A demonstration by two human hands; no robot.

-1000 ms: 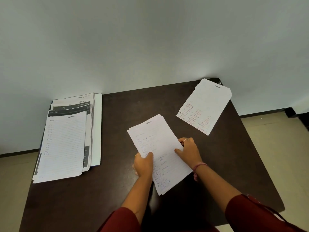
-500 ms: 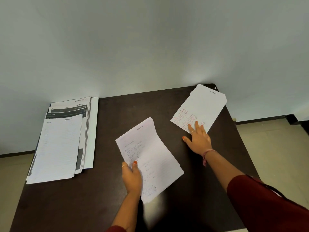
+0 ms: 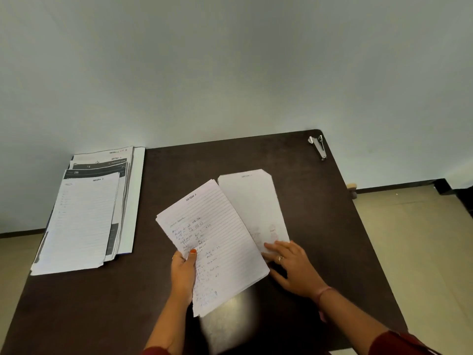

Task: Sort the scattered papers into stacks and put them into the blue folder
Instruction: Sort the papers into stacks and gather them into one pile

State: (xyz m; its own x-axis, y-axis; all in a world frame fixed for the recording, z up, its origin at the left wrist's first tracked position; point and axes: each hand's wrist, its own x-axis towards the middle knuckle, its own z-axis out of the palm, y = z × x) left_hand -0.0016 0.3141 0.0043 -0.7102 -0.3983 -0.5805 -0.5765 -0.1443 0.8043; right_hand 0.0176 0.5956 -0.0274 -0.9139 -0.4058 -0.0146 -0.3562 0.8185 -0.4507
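My left hand grips a thin stack of lined handwritten sheets, thumb on top, lifted a little above the dark table. Just right of that stack lies a single white sheet with faint red writing near its lower end. My right hand rests flat on this sheet's near corner with fingers straight. A tall pile of sorted papers lies at the table's left edge; a white sheet edge shows beneath it. I cannot make out a blue folder.
A small metal stapler lies at the far right corner of the table. A grey wall stands close behind the table. Tiled floor shows past the right edge, with a small round object by the skirting.
My right hand has dragged the single sheet from the far right corner toward the centre, next to the stack held in my left hand. The stapler is now uncovered.
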